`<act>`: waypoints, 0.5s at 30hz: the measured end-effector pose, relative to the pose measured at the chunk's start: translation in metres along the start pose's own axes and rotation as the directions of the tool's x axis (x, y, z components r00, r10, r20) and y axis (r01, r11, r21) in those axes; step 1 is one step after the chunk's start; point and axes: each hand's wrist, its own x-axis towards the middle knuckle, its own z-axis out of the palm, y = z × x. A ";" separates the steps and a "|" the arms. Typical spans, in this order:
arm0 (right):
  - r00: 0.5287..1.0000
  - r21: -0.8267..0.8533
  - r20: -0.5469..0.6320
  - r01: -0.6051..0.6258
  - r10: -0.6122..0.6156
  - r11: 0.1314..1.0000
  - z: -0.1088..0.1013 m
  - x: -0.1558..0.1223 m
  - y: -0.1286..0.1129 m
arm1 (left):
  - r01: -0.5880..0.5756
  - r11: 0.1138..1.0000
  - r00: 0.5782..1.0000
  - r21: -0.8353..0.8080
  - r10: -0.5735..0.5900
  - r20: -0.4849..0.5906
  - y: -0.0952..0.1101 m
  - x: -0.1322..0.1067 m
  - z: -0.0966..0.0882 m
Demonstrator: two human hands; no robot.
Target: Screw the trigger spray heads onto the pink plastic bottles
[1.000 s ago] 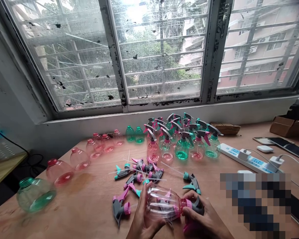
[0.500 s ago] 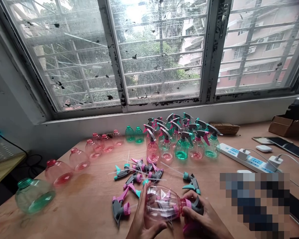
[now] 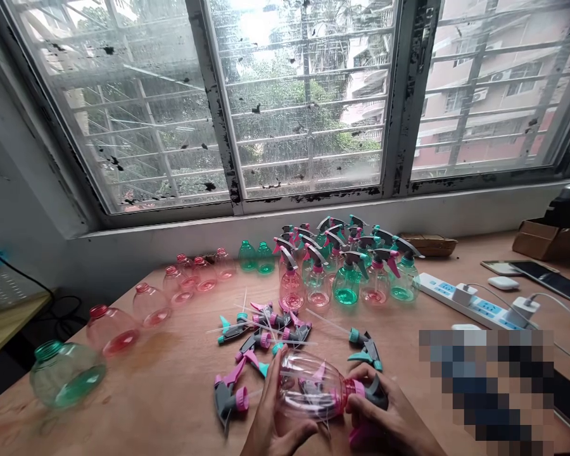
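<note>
At six o'clock in the view, a clear pink spray bottle [image 3: 308,383] is held sideways over the desk [image 3: 166,399], neck towards three o'clock; the left hand's [image 3: 270,421] fingers wrap its body; the right hand's [image 3: 386,411] fingers grasp its trigger head [image 3: 377,394]. From it, loose trigger sprayers [image 3: 253,345] lie around eleven o'clock; assembled spray bottles [image 3: 346,290] stand at twelve to one.
</note>
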 end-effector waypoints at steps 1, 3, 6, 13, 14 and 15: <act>1.000 0.000 0.000 0.006 -0.006 1.000 0.000 0.000 0.000 | -0.007 1.000 1.000 0.027 0.008 -0.018 0.001 0.000 0.001; 1.000 -0.005 -0.003 0.012 -0.012 1.000 0.000 0.000 0.000 | -0.019 0.997 0.998 0.071 0.024 -0.058 0.003 0.000 0.002; 1.000 -0.028 -0.006 0.022 -0.022 0.999 -0.001 0.000 0.001 | -0.023 0.998 0.996 0.066 0.028 -0.080 0.006 0.000 0.004; 0.999 -0.056 0.044 0.024 -0.021 0.998 -0.002 -0.001 0.001 | 0.076 0.991 0.997 -0.110 -0.076 0.005 0.016 -0.003 -0.002; 0.998 -0.058 0.054 0.026 -0.023 0.998 -0.002 -0.001 0.000 | 0.086 0.990 0.996 -0.111 -0.086 0.003 0.017 -0.002 -0.002; 0.998 -0.055 0.065 0.027 -0.023 0.998 -0.002 -0.001 0.000 | 0.087 0.992 0.996 -0.096 -0.087 -0.001 0.018 -0.002 -0.003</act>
